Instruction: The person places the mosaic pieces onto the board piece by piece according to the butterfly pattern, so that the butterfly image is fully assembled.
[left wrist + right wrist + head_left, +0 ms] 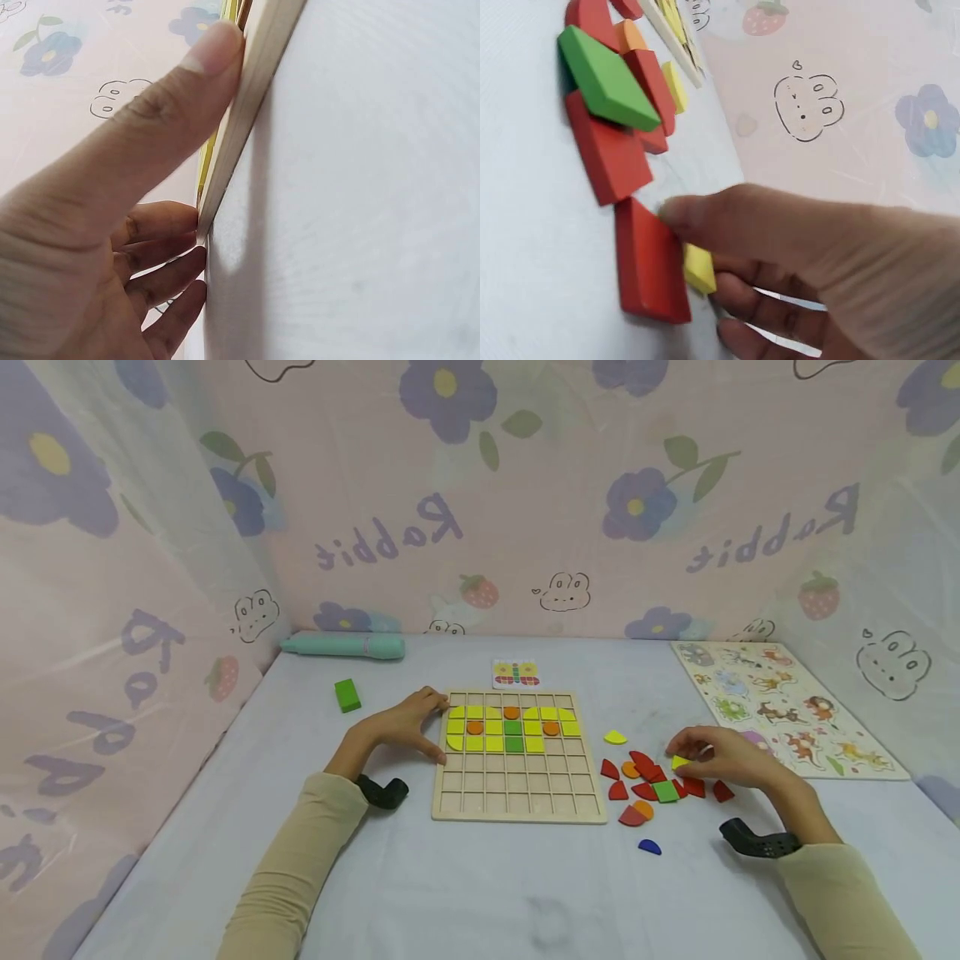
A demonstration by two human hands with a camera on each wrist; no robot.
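A wooden grid board (519, 787) lies mid-table, with yellow, green and orange pieces set in its upper rows. My left hand (405, 725) touches the board's left side, thumb and fingers spread along the edge. In the left wrist view, the thumb (161, 112) presses that edge and several fingers reach its far end. To the right of the board, my right hand (726, 757) pinches a yellow piece (700, 270) low over the loose pieces. A red piece (651, 262) lies right beside the thumb, and a green square (665, 791) rests among red ones.
Behind the board lies a small pattern card (516, 674). A green block (347, 695) and a teal tube-shaped thing (345, 645) are at the left. An animal picture board (795, 714) lies far right. A blue half-round piece (650, 847) and a yellow piece (615, 737) sit apart.
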